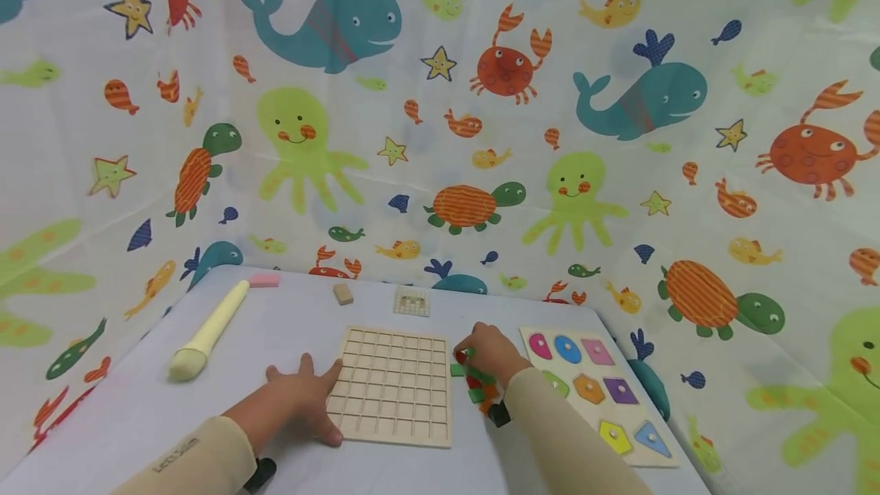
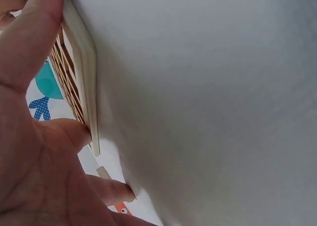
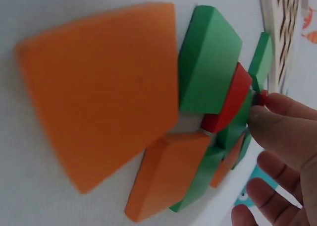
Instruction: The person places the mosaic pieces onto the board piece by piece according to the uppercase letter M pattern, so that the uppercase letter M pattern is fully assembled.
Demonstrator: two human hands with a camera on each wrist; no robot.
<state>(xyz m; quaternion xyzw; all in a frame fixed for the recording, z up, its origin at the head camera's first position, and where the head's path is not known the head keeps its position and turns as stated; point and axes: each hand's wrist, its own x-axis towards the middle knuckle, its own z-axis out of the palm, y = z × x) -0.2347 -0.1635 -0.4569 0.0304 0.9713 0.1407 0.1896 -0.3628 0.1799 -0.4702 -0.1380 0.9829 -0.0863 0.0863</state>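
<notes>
A square wooden board [image 1: 395, 388] with a grid of shallow compartments lies flat in the middle of the table. My left hand [image 1: 302, 397] is spread at its left side, thumb and fingertips touching the edge; the left wrist view shows the board's rim [image 2: 88, 82] against them. To the board's right, my right hand [image 1: 490, 351] reaches into a pile of flat coloured blocks. Thumb and forefinger pinch a small red block [image 3: 263, 95], mostly hidden by the fingertips. Around it lie orange blocks [image 3: 106, 94], green blocks [image 3: 210, 62] and another red block [image 3: 232, 98].
A knobbed shape puzzle [image 1: 656, 458] lies at the right, partly behind my right sleeve. A pale yellow rod [image 1: 218, 319] with a thick end is at the left. Farther back are a pink block [image 1: 264, 280], a wooden block [image 1: 342, 294] and a small beige gridded piece [image 1: 412, 311].
</notes>
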